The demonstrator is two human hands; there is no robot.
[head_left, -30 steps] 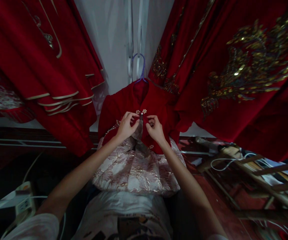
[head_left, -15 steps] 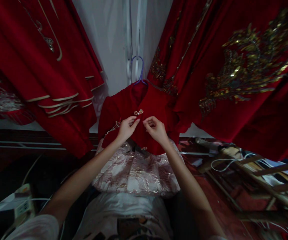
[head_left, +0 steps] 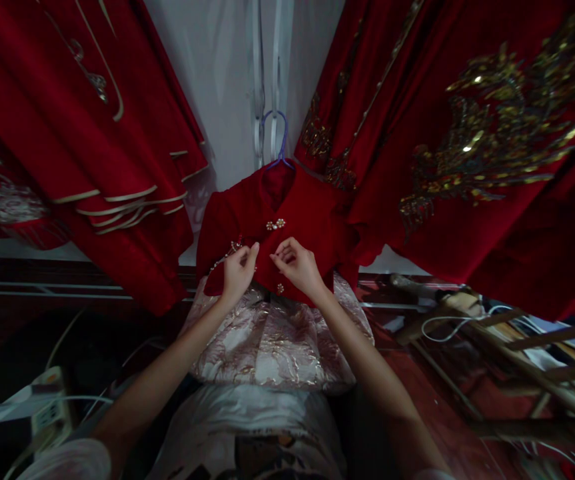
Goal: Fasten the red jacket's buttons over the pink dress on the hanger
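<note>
A short red jacket (head_left: 312, 213) with a stand-up collar hangs on a purple hanger (head_left: 283, 150). Beaded flower fastenings (head_left: 276, 225) sit at its upper front, and a smaller beaded ornament (head_left: 280, 288) lies near the hem. My left hand (head_left: 240, 272) is closed on the jacket's left front, its thumb pointing up, beside a beaded trim (head_left: 233, 248). My right hand (head_left: 297, 268) pinches at the other front edge, thumb and forefinger together; the fabric between its fingertips is hard to make out. A small gap separates the two hands.
Pale brocade fabric (head_left: 277, 340) lies below the jacket, against my body. Long red garments (head_left: 132, 147) hang at left, and others with gold sequins (head_left: 497, 133) at right. A power strip (head_left: 50, 407) is lower left; a wooden frame (head_left: 467, 360) with cables stands lower right.
My left hand has moved left and down, off the upper fastening, which now shows fully. The right hand has shifted slightly left, and the lower ornament has moved left and up.
</note>
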